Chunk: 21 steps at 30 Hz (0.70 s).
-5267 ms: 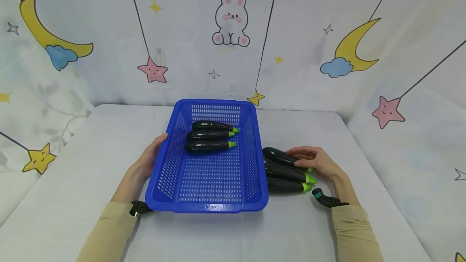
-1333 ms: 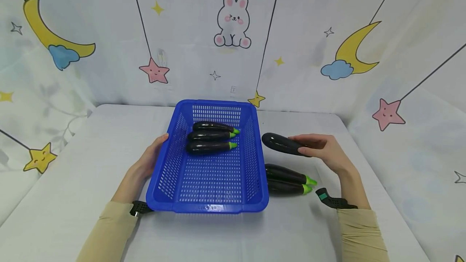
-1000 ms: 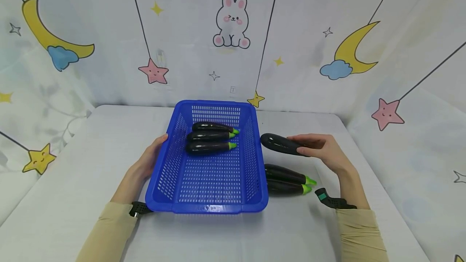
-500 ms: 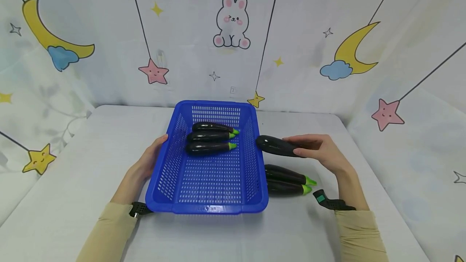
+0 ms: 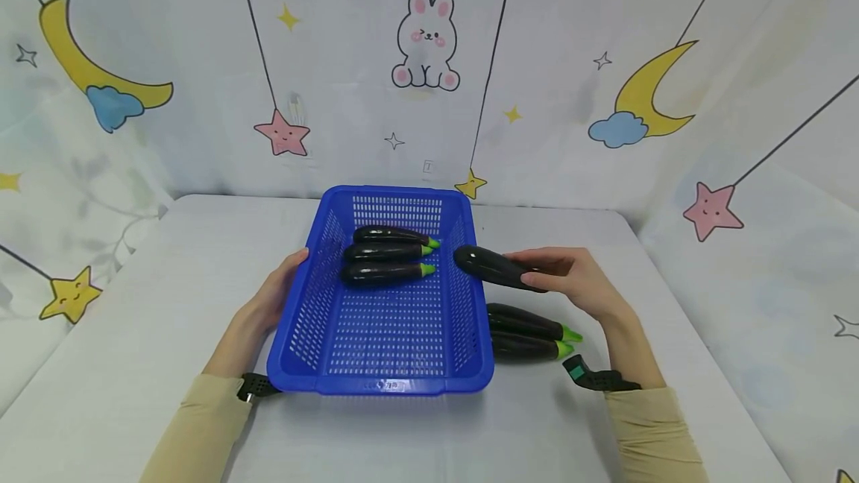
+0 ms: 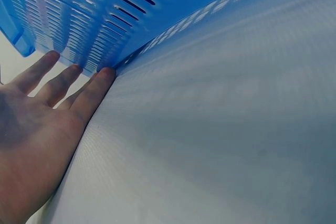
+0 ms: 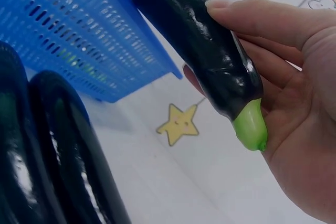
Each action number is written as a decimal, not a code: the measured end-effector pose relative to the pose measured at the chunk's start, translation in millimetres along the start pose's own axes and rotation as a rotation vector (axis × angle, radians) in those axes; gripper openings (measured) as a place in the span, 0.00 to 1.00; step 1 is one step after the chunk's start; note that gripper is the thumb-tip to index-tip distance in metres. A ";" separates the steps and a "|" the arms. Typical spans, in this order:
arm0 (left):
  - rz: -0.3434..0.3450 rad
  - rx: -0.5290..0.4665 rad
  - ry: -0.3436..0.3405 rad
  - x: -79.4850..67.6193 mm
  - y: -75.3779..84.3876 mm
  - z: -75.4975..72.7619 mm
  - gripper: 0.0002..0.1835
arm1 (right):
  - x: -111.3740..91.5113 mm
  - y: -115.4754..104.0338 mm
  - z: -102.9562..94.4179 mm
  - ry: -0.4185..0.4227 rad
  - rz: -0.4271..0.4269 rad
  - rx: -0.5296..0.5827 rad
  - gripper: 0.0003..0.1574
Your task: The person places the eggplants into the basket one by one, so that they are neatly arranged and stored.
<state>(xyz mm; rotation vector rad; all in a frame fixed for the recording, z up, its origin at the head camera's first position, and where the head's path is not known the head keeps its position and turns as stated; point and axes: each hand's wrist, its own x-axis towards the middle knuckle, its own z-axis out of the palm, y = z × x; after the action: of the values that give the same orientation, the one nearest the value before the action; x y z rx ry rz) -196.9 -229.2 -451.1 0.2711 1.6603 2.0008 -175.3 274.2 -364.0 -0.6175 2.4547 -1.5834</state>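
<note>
My right hand (image 5: pixel 570 278) grips a dark eggplant (image 5: pixel 493 267) between thumb and fingers, its rounded end above the basket's right rim. The right wrist view shows that eggplant (image 7: pixel 197 35) with its green stem end (image 7: pixel 252 127) near the palm. My left hand (image 5: pixel 274 293) touches the left side of the blue plastic basket (image 5: pixel 382 384); in the left wrist view its fairly straight fingers (image 6: pixel 92 95) meet the slotted wall (image 6: pixel 100 19). Inside, at the back, three eggplants (image 5: pixel 385 273) lie side by side.
Two more eggplants (image 5: pixel 526 347) lie on the white table (image 5: pixel 537 423) against the basket's right side, green stems pointing right. A white cloth backdrop (image 5: pixel 362 58) with cartoon prints rises behind and beside the table.
My right hand first picked the eggplant up off the table beside the other two, then carried it left until its end came over the basket rim. My left hand has stayed at the basket.
</note>
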 end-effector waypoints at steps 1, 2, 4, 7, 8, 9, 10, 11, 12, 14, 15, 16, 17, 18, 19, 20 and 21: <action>-0.001 0.001 0.002 -0.2 0.1 0.2 0.46 | 0.6 -0.7 1.4 0.000 -0.001 0.000 0.22; -0.001 0.002 0.006 -0.3 0.4 0.5 0.46 | 1.1 -1.0 2.7 0.001 -0.002 0.002 0.22; -0.002 -0.001 0.011 -0.5 0.8 1.2 0.46 | 2.1 -1.3 4.6 0.002 -0.002 0.003 0.22; -0.001 -0.001 0.014 -1.3 1.3 1.3 0.46 | 3.6 -1.6 6.8 -0.002 -0.005 0.002 0.22; 0.000 -0.001 0.012 -1.7 1.6 1.0 0.46 | 4.3 -1.7 7.8 -0.004 -0.006 0.003 0.22; 0.002 -0.001 0.009 -2.0 2.0 0.7 0.46 | 5.2 -2.1 9.0 -0.005 -0.008 0.003 0.22; 0.004 0.002 0.005 -2.3 2.3 0.4 0.46 | 5.9 -2.4 10.0 -0.008 -0.012 0.003 0.22; 0.006 0.000 0.000 -2.6 2.8 0.3 0.46 | 6.8 -3.1 11.1 -0.011 -0.015 0.002 0.22; 0.009 -0.002 -0.002 -2.8 3.1 0.1 0.46 | 7.8 -3.9 12.4 -0.014 -0.017 0.002 0.22; 0.013 -0.013 -0.006 -3.0 3.6 0.2 0.45 | 10.1 -6.2 15.1 -0.024 -0.029 0.010 0.22; 0.014 -0.020 -0.009 -3.0 3.8 0.4 0.45 | 11.3 -7.4 16.6 -0.030 -0.037 0.016 0.22; 0.016 -0.027 -0.010 -3.0 3.8 0.5 0.45 | 12.4 -8.8 18.1 -0.038 -0.043 0.025 0.22; 0.016 -0.035 -0.012 -3.0 3.7 0.6 0.45 | 13.7 -10.2 19.8 -0.045 -0.044 0.034 0.22; 0.015 -0.043 -0.015 -2.9 3.6 0.8 0.44 | 14.9 -11.5 21.6 -0.052 -0.044 0.041 0.22; 0.012 -0.045 -0.017 -2.9 3.6 0.8 0.44 | 16.2 -12.9 23.5 -0.059 -0.045 0.046 0.22; 0.009 -0.046 -0.018 -2.8 3.4 0.7 0.44 | 17.3 -14.6 25.3 -0.067 -0.046 0.050 0.22; 0.005 -0.047 -0.021 -2.7 3.3 0.7 0.44 | 18.6 -16.0 26.9 -0.073 -0.048 0.046 0.22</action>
<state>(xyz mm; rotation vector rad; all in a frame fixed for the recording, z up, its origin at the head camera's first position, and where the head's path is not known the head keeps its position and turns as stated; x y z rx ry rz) -195.2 -230.3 -447.3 0.2791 1.5989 2.0311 -178.8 238.2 -359.4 -0.7192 2.3615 -1.5997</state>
